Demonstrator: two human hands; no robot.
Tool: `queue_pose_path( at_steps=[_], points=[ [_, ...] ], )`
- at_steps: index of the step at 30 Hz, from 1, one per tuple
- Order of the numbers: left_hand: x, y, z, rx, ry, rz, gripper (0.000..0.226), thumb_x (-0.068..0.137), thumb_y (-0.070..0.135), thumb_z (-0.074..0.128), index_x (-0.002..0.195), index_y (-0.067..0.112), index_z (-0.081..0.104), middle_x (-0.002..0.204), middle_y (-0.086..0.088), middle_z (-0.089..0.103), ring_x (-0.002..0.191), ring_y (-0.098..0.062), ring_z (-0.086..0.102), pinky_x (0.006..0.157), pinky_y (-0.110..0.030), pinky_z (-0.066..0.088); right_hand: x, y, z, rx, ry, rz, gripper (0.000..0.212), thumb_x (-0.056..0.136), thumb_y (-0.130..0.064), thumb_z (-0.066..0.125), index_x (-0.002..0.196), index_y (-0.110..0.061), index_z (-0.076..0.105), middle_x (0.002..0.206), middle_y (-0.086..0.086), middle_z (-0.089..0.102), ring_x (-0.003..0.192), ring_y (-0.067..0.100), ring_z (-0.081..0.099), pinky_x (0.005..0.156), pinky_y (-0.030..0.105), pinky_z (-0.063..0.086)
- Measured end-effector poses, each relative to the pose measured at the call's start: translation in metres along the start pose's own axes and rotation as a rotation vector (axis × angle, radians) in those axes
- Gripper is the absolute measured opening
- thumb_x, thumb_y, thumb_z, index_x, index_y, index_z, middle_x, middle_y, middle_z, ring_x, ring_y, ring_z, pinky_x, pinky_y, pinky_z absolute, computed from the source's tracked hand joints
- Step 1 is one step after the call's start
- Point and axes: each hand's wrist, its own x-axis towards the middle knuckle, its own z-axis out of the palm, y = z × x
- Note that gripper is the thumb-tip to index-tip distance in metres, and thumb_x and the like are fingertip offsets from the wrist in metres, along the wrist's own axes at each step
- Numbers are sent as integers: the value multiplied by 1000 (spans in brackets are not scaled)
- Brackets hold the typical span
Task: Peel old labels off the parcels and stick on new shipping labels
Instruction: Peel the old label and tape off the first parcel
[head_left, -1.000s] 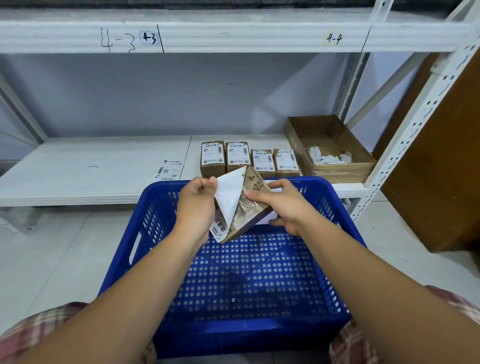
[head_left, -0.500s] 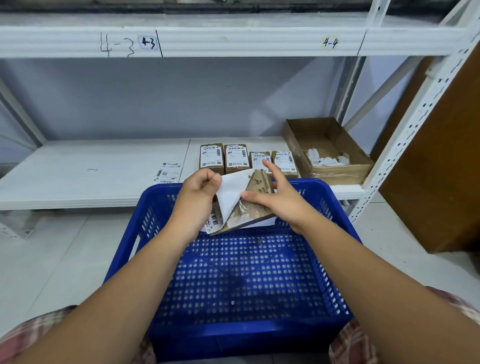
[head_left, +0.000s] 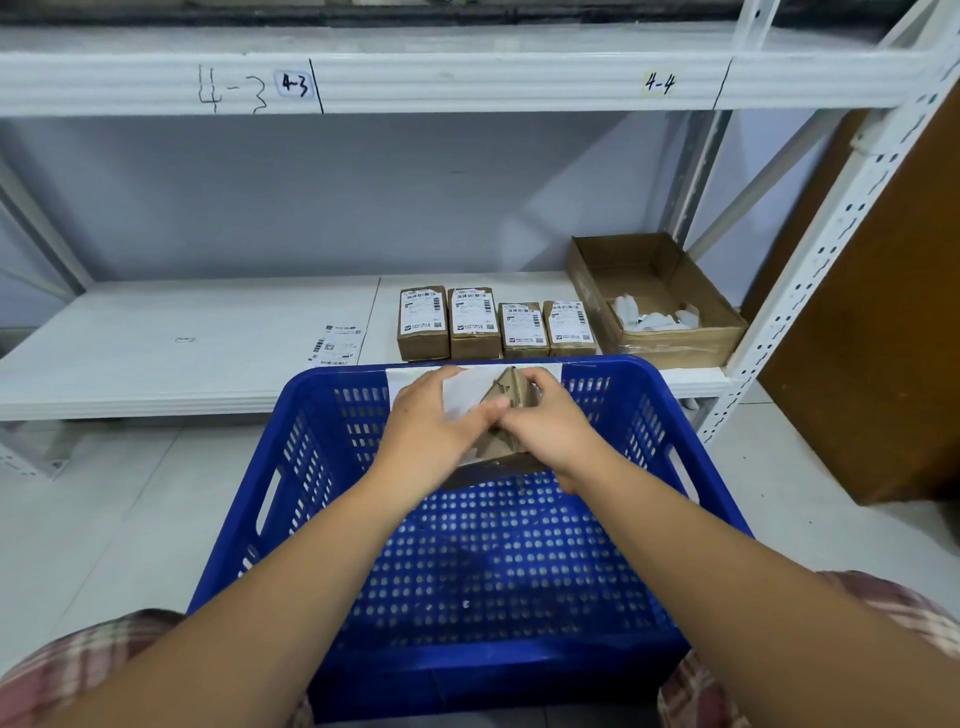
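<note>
Closely, parcel gripped between both hands

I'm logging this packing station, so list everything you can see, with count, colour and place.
basket: one, blue, nearest the camera.
shelf: one, white, behind the basket.
labelled parcels: four, brown, in a row on the shelf.
loose labels: count unclear, white, left of the row.
open carton: one, brown, right of the row, white scraps inside.
held parcel: one, brown, over the basket's far end.
label: one, white, touching the held parcel.
left hand: one, fingers gripping the label.
right hand: one, fingers holding the held parcel.
</note>
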Motion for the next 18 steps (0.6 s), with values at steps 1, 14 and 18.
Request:
queue_pose_path(
  at_steps=[1,14,18],
  points=[
    [1,-1,1,-42,46,-20,52,75,57,64,112,20,64,109,4,66,104,-17,60,92,-39,48,-1,1,1,-17,-1,-7,50,56,-40,76,101,-40,54,120,9,56,98,23,64,83,38,59],
    [3,8,-12,19,216,-9,14,91,28,59,83,17,55,81,0,56,85,-24,51,80,-38,40,-7,-9,-3,103,-103,22,48,71,-28,86,107,-26,55,103,5,71,89,23,72,84,43,60],
    [3,7,-14,-49,197,-50,18,90,27,62,87,9,61,80,-3,60,80,-22,52,64,-32,36,-9,-11,-6,120,-123,32,48,73,-22,85,110,-24,55,101,4,71,85,20,72,67,31,58]
  ],
)
